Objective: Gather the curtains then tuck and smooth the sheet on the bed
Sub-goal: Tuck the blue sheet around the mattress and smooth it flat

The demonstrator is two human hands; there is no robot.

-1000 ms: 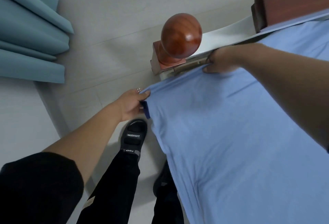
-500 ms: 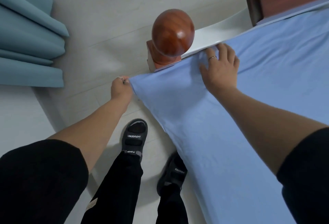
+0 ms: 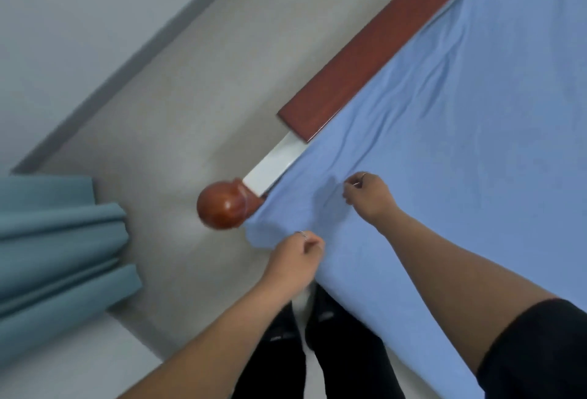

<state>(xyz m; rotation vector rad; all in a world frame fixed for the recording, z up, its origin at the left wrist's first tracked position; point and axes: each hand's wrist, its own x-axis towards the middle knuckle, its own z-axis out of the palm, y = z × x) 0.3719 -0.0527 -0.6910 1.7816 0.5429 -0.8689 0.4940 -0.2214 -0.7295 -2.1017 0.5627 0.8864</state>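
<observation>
A single head-worn wide-angle camera looks steeply down from close above the corner of the bed (image 3: 476,176), tilted so the footboard rail (image 3: 374,59) runs diagonally, the floor (image 3: 197,87) at left.

Sheet (image 3: 460,176) runs off right; shoes (image 3: 324,316) blurred.

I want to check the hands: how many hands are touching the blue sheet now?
2. The left hand is at the sheet corner near the round wooden bedpost; the right hand is farther in on top.
</observation>
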